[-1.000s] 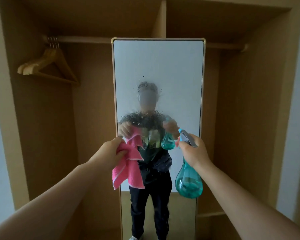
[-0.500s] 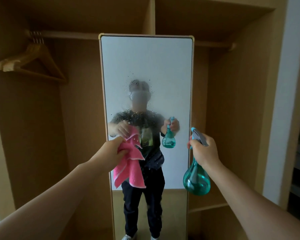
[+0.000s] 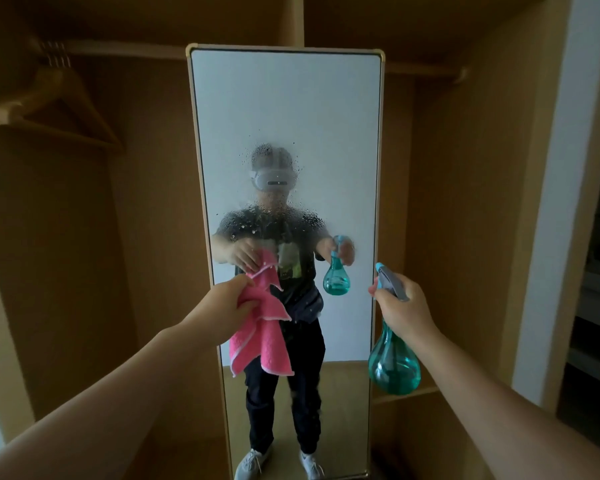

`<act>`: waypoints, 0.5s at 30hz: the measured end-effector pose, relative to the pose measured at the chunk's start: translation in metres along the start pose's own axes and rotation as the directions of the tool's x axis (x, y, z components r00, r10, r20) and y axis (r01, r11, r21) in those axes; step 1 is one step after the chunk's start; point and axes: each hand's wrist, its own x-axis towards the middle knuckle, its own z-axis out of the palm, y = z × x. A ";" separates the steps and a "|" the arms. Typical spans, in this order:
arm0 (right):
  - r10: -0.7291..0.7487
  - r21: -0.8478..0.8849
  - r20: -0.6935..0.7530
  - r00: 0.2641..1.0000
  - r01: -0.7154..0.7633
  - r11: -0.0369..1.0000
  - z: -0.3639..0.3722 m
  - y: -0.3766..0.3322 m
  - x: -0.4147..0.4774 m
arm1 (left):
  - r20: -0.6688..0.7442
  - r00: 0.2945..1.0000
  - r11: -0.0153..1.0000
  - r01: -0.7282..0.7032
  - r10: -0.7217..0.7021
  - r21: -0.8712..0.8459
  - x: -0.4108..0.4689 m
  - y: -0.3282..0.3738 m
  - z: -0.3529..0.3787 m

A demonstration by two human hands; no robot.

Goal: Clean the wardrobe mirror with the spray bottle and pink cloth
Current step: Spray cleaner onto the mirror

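Observation:
A tall wardrobe mirror (image 3: 284, 109) with a gold frame stands upright in the middle of the wooden wardrobe. Spray droplets speckle its centre, around the reflected person. My left hand (image 3: 227, 306) grips a pink cloth (image 3: 262, 337), which hangs down in front of the lower half of the glass. My right hand (image 3: 404, 311) holds a teal spray bottle (image 3: 394, 367) by its grey trigger head, just past the mirror's right edge, with the nozzle pointing towards the glass. Both hands are a short way from the mirror.
Wooden hangers (image 3: 45, 98) hang from a rail (image 3: 125, 50) at the upper left. A vertical wooden divider (image 3: 293, 19) rises behind the mirror. A low shelf (image 3: 409, 393) lies at the lower right. A white wall strip (image 3: 551, 220) borders the wardrobe's right side.
My right hand with the bottle has moved rightward, from in front of the glass to beyond the mirror's right edge. The view has shifted slightly. The left hand keeps the cloth at about the same place.

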 end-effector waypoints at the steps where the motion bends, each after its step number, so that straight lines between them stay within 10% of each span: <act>1: 0.009 -0.010 -0.002 1.000 -0.009 1.000 0.001 0.004 0.000 | 0.004 1.000 1.000 0.002 -0.002 -0.001 -0.002 -0.001 0.001; 15: 0.089 -0.067 -0.028 0.996 -0.090 0.994 0.009 0.035 -0.011 | 0.055 0.998 0.998 0.043 -0.041 -0.048 -0.023 -0.016 0.014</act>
